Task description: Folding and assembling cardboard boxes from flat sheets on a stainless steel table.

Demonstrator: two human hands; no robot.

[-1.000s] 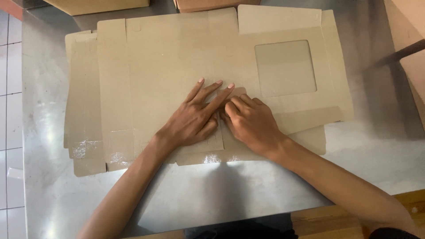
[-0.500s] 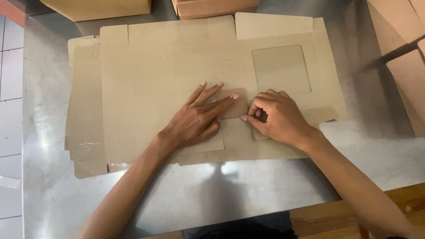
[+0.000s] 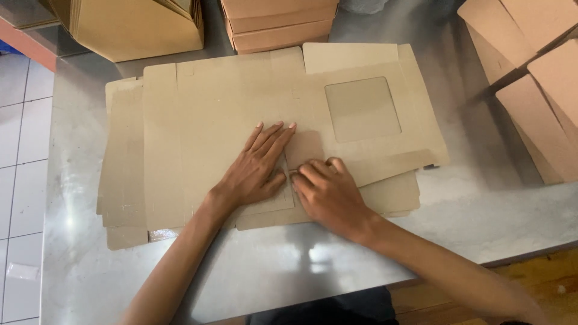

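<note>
Cardboard sheet (image 3: 241, 114) flat mid-frame, unfolded; left hand (image 3: 256, 168) spread wide pressing, right hand (image 3: 328, 192) curled, pinching flap edge.

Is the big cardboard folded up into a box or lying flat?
Lying flat. The cardboard sheet is spread on the metal table, its flaps out, under both hands.

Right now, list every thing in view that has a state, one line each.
Top cardboard sheet: unfolded, lying flat on a stack of similar sheets.
Window cut-out: open, showing cardboard beneath.
Left hand: flat, fingers spread, pressing the sheet.
Right hand: fingers curled at a flap edge; its grip is unclear.
Cardboard boxes: stacked, at the table's far edge.
Metal table: bearing the stack.
</note>
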